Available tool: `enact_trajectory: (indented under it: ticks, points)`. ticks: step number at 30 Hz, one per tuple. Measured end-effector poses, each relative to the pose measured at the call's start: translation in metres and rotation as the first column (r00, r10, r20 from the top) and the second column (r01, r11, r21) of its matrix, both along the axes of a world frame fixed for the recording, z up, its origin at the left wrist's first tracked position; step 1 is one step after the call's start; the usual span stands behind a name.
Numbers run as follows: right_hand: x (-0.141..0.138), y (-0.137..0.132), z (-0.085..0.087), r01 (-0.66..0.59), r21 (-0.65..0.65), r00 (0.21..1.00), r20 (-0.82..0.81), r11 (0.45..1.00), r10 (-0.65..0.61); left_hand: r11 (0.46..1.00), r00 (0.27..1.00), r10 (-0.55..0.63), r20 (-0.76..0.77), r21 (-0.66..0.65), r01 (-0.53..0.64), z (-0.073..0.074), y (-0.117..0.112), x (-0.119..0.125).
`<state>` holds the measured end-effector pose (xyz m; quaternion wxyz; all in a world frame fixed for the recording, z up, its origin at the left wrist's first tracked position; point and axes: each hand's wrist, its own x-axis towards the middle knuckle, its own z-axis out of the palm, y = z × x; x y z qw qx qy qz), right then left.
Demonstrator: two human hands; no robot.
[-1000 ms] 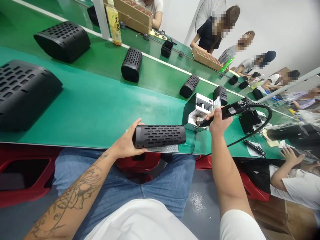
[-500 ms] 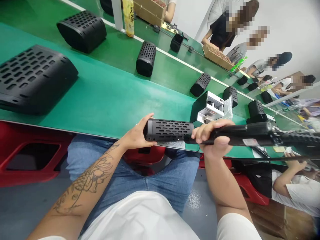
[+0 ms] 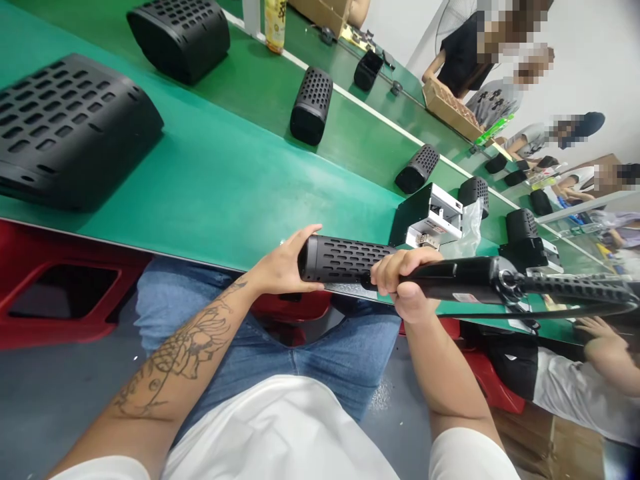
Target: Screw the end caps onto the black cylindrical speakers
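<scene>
**Black tube [image 3: 345,260] held at the near edge of the green table**

The green table [image 3: 225,180] is the biggest thing here. It is long and runs far off to the right. A big black cover [image 3: 70,133] full of holes lies on its left side. Another big cover [image 3: 180,37] sits behind that one. A red stool [image 3: 60,287] stands under the table on the left.

The black tube lies on its side just above the table's near edge, over the person's lap. It has rows of little slots. The left hand [image 3: 283,267] wraps around the tube's left end, with the thumb below and the fingers over the top. The right hand [image 3: 405,283] is closed tight around a power screwdriver [image 3: 460,280]. The tool is long and black, with a cord going off to the right. Its front end is right at the tube's right end, but the fingers hide the tip.

A white and black box [image 3: 430,217] sits just behind the right hand. Two small round covers [image 3: 311,107] [image 3: 417,170] lie farther back on the table. A yellow bottle [image 3: 275,23] stands at the top. Another person's hand [image 3: 593,327] rests on the table at the far right.
</scene>
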<state>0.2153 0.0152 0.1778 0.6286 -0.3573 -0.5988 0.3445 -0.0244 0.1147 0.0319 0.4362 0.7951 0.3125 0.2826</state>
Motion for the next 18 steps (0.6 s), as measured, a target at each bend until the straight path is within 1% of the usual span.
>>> enact_trajectory:
  ticks: [3, 6, 9, 11, 13, 15, 16, 17, 18]
  points:
    - [0.001, 0.003, 0.000, -0.041, -0.031, 0.999, -0.011, 0.999, 0.040, 1.000, 1.000, -0.007, -0.009, -0.011, 0.007, 0.002, -0.001, 0.000]
    - [0.004, 0.007, -0.001, -0.094, -0.011, 0.995, -0.037, 0.995, 0.094, 1.000, 1.000, -0.001, -0.027, -0.015, 0.001, 0.003, -0.001, 0.000]
    - [0.006, 0.007, -0.007, -0.134, 0.001, 0.990, -0.053, 0.991, 0.134, 1.000, 0.999, 0.013, -0.033, 0.003, -0.012, 0.003, 0.000, -0.001]
    - [0.006, 0.005, -0.011, -0.125, -0.038, 0.992, -0.039, 0.991, 0.124, 1.000, 0.999, 0.020, -0.040, 0.018, -0.019, 0.003, 0.001, -0.001]
    - [0.008, 0.002, -0.010, -0.107, -0.097, 0.994, -0.015, 0.990, 0.106, 0.999, 0.998, 0.028, -0.057, 0.029, -0.026, 0.003, 0.001, -0.002]
    - [0.018, 0.002, -0.003, -0.054, -0.125, 0.998, -0.022, 0.991, 0.052, 0.999, 0.996, 0.043, -0.082, 0.032, -0.041, 0.003, 0.000, -0.003]
    - [0.027, 0.004, 0.003, 0.009, -0.111, 0.999, -0.039, 0.994, -0.013, 0.998, 0.995, 0.049, -0.092, 0.033, -0.047, 0.003, 0.000, -0.003]
    - [0.040, 0.007, 0.009, 0.103, -0.076, 0.992, -0.059, 0.992, -0.108, 0.998, 0.994, 0.055, -0.097, 0.034, -0.052, 0.004, 0.000, -0.002]
    - [0.055, 0.012, 0.014, 0.228, -0.025, 0.970, -0.078, 0.973, -0.230, 0.998, 0.994, 0.059, -0.096, 0.038, -0.056, 0.003, -0.001, -0.002]
